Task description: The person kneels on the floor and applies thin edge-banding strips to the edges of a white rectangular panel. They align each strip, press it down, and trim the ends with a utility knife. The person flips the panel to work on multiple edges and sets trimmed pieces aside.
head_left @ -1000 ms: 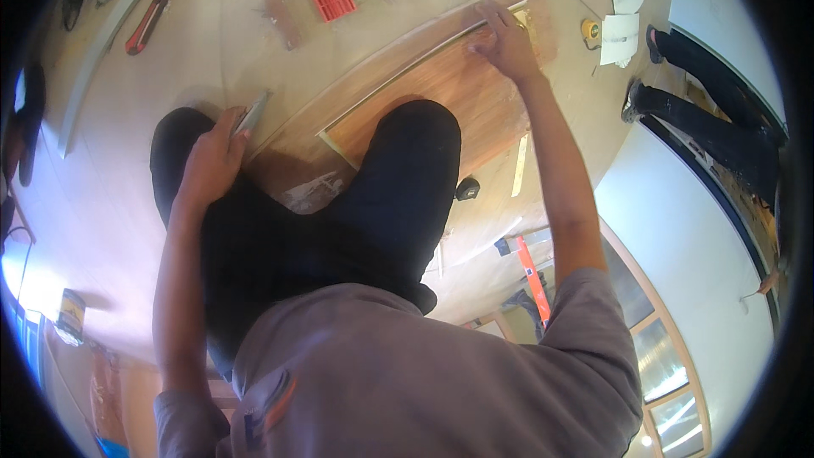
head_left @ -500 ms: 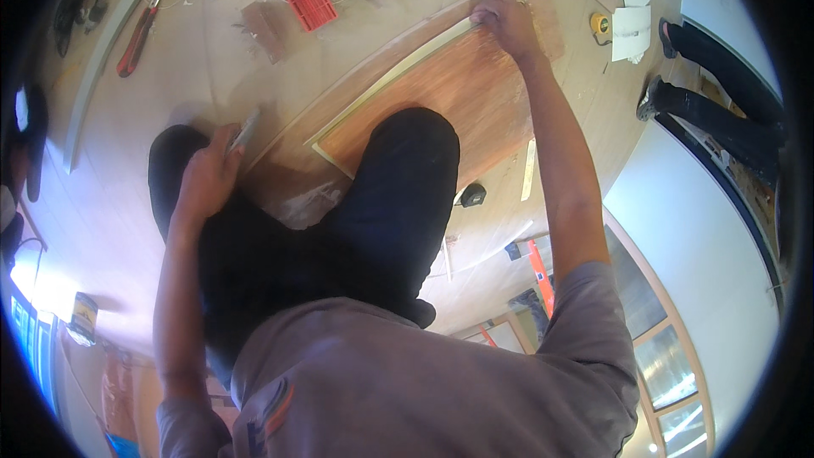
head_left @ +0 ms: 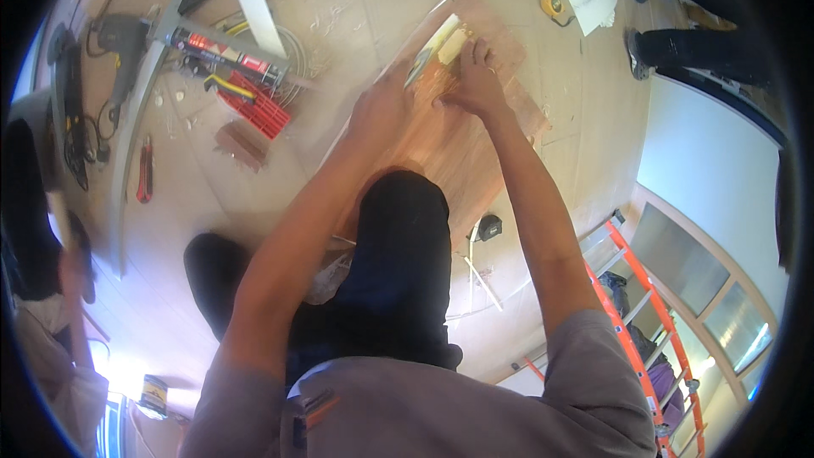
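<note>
My left hand (head_left: 386, 102) is closed round a slim metal tool (head_left: 417, 66), held at the upper left edge of a reddish wooden board (head_left: 454, 148), alongside a pale cream strip (head_left: 452, 47). My right hand (head_left: 469, 80) lies on the board just right of that strip, thumb apart and fingers slightly bent, with nothing visible in its grip. My dark-trousered knee (head_left: 403, 225) covers the board's near part. How exactly the tool touches the strip is hard to make out.
Left: a caulking gun (head_left: 225, 55), glue gun (head_left: 119, 51), red plastic piece (head_left: 267, 119), utility knife (head_left: 145, 170), long pale strip (head_left: 120, 212), another person (head_left: 30, 203). Right: a yellow tape measure (head_left: 553, 7), black tape measure (head_left: 489, 226), orange ladder (head_left: 629, 335), another person's legs (head_left: 704, 55).
My left hand has moved from beside my left knee up and right onto the board's far end, carrying the tool. My right hand has shifted slightly down. The view has turned.
</note>
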`<state>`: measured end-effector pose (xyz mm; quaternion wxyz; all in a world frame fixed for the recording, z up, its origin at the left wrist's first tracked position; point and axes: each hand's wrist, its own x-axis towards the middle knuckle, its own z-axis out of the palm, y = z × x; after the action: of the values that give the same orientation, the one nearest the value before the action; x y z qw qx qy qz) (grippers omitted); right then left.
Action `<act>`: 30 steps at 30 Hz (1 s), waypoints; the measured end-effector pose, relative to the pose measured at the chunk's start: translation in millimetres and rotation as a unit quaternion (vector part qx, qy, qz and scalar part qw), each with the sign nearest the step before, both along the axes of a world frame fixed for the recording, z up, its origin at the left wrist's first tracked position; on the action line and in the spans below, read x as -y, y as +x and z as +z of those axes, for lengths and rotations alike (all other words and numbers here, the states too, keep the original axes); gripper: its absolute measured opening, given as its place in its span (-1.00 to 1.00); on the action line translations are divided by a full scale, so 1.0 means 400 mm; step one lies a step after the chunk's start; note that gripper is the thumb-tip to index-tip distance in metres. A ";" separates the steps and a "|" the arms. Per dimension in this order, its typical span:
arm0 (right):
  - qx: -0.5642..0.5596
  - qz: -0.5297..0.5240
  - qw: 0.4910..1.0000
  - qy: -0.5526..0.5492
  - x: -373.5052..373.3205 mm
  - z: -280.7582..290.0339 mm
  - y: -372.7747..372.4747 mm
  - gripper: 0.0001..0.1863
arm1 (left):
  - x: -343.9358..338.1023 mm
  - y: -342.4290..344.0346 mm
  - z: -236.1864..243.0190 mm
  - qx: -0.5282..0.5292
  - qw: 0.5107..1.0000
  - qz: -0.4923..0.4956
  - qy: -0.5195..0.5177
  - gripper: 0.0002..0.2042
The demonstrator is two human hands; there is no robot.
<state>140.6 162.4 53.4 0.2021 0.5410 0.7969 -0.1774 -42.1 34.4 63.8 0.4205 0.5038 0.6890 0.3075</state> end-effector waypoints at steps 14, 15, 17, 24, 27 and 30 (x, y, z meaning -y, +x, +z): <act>-0.003 -0.038 0.999 -0.029 0.012 0.047 -0.033 0.49 | -0.233 0.054 -0.080 -0.105 0.989 -0.075 0.074 -0.62; 0.004 -0.042 0.999 -0.033 0.011 0.050 -0.033 0.48 | -0.241 0.055 -0.069 -0.109 0.988 -0.087 0.065 -0.64; 0.000 -0.036 0.999 -0.024 0.010 0.035 -0.020 0.48 | -0.264 0.054 -0.047 -0.118 0.986 -0.111 0.046 -0.68; 0.034 -0.012 0.999 -0.012 0.007 0.033 -0.029 0.49 | -0.315 0.076 0.024 -0.184 0.968 -0.168 0.005 -0.67; 0.013 -0.017 1.000 -0.021 0.006 0.038 -0.035 0.48 | -0.301 0.072 0.039 -0.188 0.967 -0.172 -0.014 -0.67; -0.013 -0.038 0.999 -0.012 0.009 0.013 -0.016 0.49 | -0.211 0.060 0.063 -0.174 0.967 -0.182 -0.050 -0.67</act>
<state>134.2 159.0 58.4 0.1914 0.5663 0.7760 -0.2012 -18.1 118.6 88.9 0.3680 0.6445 0.6628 0.0988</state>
